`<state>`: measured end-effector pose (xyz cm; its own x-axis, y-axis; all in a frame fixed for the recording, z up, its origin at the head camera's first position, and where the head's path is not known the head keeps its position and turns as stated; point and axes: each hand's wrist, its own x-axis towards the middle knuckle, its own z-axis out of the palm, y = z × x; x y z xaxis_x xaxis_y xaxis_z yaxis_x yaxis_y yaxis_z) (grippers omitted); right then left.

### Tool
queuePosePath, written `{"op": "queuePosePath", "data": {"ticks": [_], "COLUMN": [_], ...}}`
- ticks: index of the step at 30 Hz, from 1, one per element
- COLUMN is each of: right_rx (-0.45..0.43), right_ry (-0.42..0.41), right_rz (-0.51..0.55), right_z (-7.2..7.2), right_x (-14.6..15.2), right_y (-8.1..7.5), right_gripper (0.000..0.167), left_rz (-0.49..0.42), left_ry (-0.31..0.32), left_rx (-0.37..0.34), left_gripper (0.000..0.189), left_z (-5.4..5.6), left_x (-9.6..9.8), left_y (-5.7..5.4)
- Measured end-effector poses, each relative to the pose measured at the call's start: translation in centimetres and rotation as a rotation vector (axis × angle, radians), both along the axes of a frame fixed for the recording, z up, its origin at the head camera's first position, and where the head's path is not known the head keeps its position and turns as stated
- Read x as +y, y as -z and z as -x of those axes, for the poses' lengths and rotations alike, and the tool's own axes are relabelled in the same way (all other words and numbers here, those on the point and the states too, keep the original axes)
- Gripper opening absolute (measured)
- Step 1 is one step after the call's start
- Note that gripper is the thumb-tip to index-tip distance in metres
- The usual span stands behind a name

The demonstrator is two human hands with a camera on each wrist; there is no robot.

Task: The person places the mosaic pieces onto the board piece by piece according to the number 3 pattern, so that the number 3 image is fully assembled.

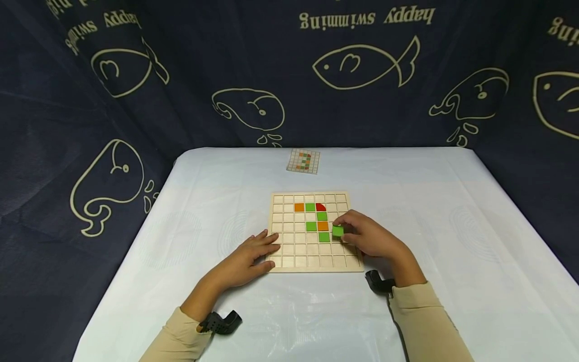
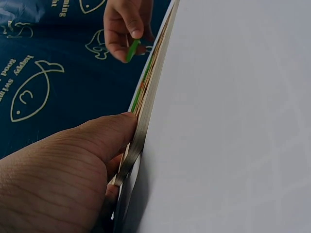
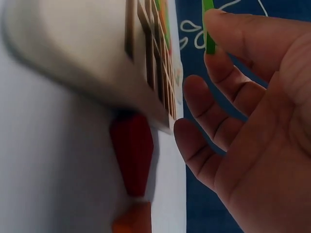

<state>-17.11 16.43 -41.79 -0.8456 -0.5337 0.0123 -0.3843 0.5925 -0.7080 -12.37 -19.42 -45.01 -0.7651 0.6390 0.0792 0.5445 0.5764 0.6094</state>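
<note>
A wooden grid board [image 1: 294, 261] lies on the table, with several coloured square tiles set in its cells. Among them are an orange tile [image 1: 299, 207], a green tile [image 1: 309, 207] and a red tile with one rounded corner [image 1: 320, 206]. Between thumb and fingertips, my right hand [image 1: 372, 236] pinches a loose green square tile [image 1: 338, 231] over the right part of the board; the right wrist view shows this tile [image 3: 209, 34] edge-on. Spread fingers of my left hand [image 1: 246, 259] rest on the board's left edge, its thumb [image 2: 114, 131] against the side.
Beyond the board lies a pattern card [image 1: 303, 161] printed with a small coloured grid. In the right wrist view, a red piece [image 3: 132, 155] and an orange piece [image 3: 136, 218] lie beside the board's edge. Dark cloth with fish drawings [image 1: 362, 115] surrounds the white table [image 1: 203, 201].
</note>
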Motion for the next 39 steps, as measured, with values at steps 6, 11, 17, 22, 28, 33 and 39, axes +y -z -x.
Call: {"op": "queuePosePath", "data": {"ticks": [6,11,17,22,28,33,39], "right_rx": [-0.026,-0.020,-0.001,0.005,0.024,0.080,0.125], "right_ry": [-0.044,-0.083,-0.107,-0.125,-0.166,-0.194,-0.194], "right_rz": [0.039,0.042,0.023,-0.008,-0.035,-0.052,-0.084], "right_z": [-0.3,-0.4,-0.6,-0.7,-0.9,-1.0,-1.0], "right_x": [-1.0,-1.8,-2.8,-3.6,-4.3,-4.5,-4.9], "right_y": [-0.2,-0.2,0.0,0.2,0.2,0.4,1.1], "right_gripper": [0.029,0.027,0.028,0.028,0.027,0.026,0.026], "left_rz": [-0.002,-0.001,-0.003,-0.003,0.007,0.002,0.006], "left_ry": [-0.001,-0.001,0.003,0.002,-0.005,-0.005,-0.003], "left_rx": [-0.004,-0.002,-0.001,-0.006,-0.005,-0.004,0.006], "left_gripper": [0.050,0.049,0.049,0.049,0.049,0.049,0.049], "left_z": [0.0,0.0,0.0,0.0,0.0,0.0,0.0], "left_x": [0.0,0.0,0.1,0.0,0.0,0.0,0.0], "left_y": [0.0,-0.1,0.0,-0.1,0.0,0.1,0.1]}}
